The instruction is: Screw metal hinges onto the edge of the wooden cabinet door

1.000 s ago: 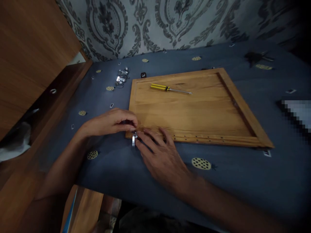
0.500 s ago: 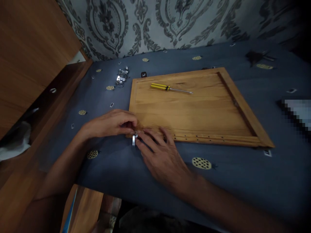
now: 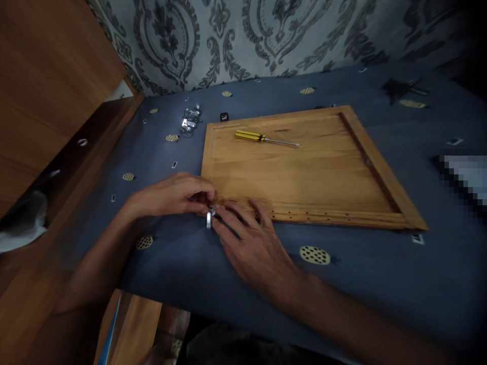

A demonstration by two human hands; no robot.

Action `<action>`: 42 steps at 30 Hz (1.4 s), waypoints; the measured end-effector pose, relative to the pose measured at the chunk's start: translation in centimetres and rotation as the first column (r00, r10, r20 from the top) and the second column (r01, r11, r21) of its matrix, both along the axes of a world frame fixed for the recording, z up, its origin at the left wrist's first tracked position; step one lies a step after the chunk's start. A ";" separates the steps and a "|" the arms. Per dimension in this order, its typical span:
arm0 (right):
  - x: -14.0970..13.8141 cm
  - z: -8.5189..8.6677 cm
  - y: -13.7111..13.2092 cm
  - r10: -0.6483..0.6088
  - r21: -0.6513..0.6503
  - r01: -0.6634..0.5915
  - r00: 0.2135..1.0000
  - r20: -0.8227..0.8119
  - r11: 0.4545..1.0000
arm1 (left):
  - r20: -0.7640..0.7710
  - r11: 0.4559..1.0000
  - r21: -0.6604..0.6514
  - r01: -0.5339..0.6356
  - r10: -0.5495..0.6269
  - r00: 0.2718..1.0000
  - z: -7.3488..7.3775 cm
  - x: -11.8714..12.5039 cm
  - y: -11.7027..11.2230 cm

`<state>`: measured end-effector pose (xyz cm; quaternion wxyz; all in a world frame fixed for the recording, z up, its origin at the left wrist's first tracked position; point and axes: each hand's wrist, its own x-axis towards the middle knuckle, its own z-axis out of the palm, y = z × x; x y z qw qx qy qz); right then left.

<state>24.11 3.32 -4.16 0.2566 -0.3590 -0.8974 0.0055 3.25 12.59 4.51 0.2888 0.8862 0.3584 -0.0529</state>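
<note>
A framed wooden cabinet door (image 3: 281, 172) lies flat, with a row of small dark holes along its near edge. At its near left corner sits a silver cabinet hinge (image 3: 209, 221), its rounded cup hanging over the edge. My left hand (image 3: 177, 195) comes in from the left, thumb and fingertips pinched together right at the hinge; whatever is between them is too small to make out. My right hand (image 3: 251, 241) rests with fingers spread on the door's near edge, its forefinger and thumb against the hinge. A screwdriver (image 3: 266, 138) with a yellow and black handle lies on the panel.
More metal hinges (image 3: 190, 121) are heaped on the blue pineapple-print cloth (image 3: 243, 284), behind and left of the door. Beside them is a small black object (image 3: 224, 116). A dark item (image 3: 403, 88) lies far right. Wooden furniture (image 3: 57, 91) borders the left side.
Almost nothing differs. Both hands stay at the hinge in the same pose, and the whole view has shifted very slightly.
</note>
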 end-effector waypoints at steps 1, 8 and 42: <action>0.0 0.0 0.0 -0.002 -0.001 0.002 1.000 -0.001 1.000 | -0.002 1.000 0.002 -0.006 0.006 1.000 0.0 0.0 0.0; 0.0 -0.1 0.0 0.001 -0.006 -0.001 1.000 0.012 1.000 | 0.035 0.999 0.024 0.023 -0.024 0.999 -0.2 0.3 -0.1; 0.0 0.2 0.0 0.014 -0.013 -0.014 1.000 -0.002 1.000 | 0.240 0.980 0.007 -0.196 0.189 0.952 -2.2 -2.6 -3.7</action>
